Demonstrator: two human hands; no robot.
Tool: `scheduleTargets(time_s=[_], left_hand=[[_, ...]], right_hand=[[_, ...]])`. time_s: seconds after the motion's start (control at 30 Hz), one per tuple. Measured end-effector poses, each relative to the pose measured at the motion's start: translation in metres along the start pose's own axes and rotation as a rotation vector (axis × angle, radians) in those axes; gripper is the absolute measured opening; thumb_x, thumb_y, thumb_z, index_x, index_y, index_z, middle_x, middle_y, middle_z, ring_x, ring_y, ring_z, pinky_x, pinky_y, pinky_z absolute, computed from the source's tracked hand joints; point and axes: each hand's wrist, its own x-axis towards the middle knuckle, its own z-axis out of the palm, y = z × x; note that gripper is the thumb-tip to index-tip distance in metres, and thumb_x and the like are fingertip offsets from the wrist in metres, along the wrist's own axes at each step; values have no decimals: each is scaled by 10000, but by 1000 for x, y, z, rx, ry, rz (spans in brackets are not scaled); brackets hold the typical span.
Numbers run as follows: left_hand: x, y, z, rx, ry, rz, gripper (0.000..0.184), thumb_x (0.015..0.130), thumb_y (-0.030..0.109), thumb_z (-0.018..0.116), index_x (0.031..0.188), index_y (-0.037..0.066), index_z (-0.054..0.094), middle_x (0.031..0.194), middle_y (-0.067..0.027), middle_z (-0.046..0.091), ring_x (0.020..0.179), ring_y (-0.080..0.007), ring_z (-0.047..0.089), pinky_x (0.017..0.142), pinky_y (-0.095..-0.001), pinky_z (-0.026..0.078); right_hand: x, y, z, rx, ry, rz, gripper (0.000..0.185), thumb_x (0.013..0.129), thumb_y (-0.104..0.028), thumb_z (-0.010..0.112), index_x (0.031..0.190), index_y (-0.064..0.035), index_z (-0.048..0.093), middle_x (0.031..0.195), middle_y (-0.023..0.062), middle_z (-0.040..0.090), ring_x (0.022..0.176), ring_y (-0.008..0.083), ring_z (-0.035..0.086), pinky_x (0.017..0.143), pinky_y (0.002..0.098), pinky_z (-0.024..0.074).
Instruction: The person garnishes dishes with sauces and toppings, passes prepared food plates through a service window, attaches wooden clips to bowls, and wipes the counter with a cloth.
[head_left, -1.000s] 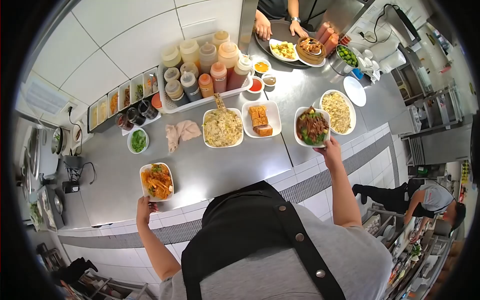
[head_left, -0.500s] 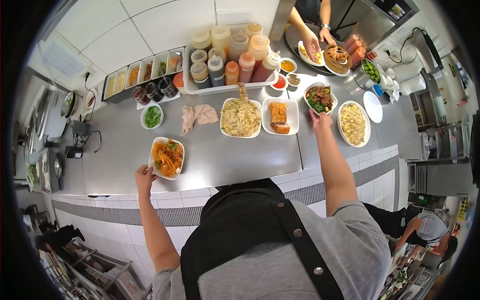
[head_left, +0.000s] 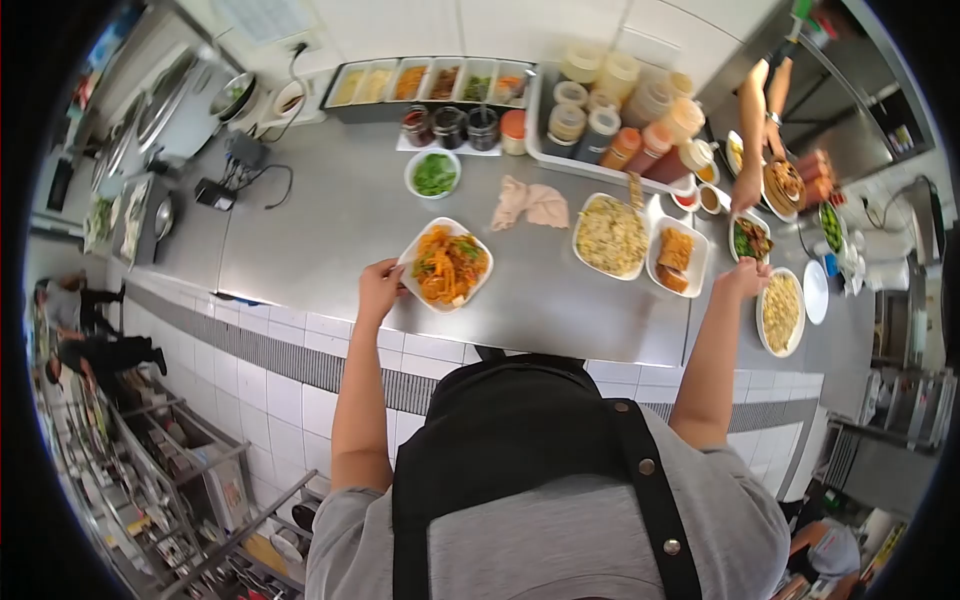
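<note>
My left hand [head_left: 380,290] is closed on the left corner of a square white bowl of orange noodles [head_left: 445,265], near the counter's front edge. Over on the right, the fingers of my right hand [head_left: 742,278] pinch the near edge of a white bowl of meat and greens [head_left: 750,238]. A co-worker's hand [head_left: 747,192] reaches down to the far edge of that same bowl. Just beside my right hand lies an oval dish of fried rice [head_left: 780,312]. To its left are a dish of golden-brown sliced pieces [head_left: 677,256] and a square bowl of fried rice [head_left: 610,237].
Behind the bowls stand a white basket of squeeze bottles [head_left: 620,168], a topping tray [head_left: 425,108] and dark jars [head_left: 450,127]. A crumpled cloth [head_left: 530,203] and a bowl of chopped greens [head_left: 433,175] lie mid-counter. A cable and adapter [head_left: 215,193] are at left.
The view has turned left, shifting everything rightward. A co-worker's hand has come from the dish at the back to the meat-and-greens bowl. Both my hands stay on their bowls.
</note>
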Motion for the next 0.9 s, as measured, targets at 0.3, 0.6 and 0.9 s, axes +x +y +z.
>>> scheduleTargets(time_s=[0.3,0.6,0.9], left_hand=[[43,23,-6,359,-246,140,219,888,125,566,1028,-19,654,776,-106,655,580,-155,620,503,-269,543],[48,29,-9,256,-425,24,294,873,101,552,1145,6,609,736,-98,630,521,-134,582,472,-269,518],[41,32,-2,166,-442,26,303,866,88,537,1146,-1,611,707,-72,622,493,-116,551,468,-253,502]], right_hand=[[-273,53,53,-955,-1384,-779,371,765,84,512,1136,71,514,1252,250,478,1117,324,515,857,363,453],[-302,38,37,-830,-1695,-757,130,773,-61,614,836,50,636,926,150,595,875,265,618,714,360,508],[-333,22,56,-591,-1711,-21,125,697,-107,711,689,-20,621,677,137,626,636,275,616,625,373,497]])
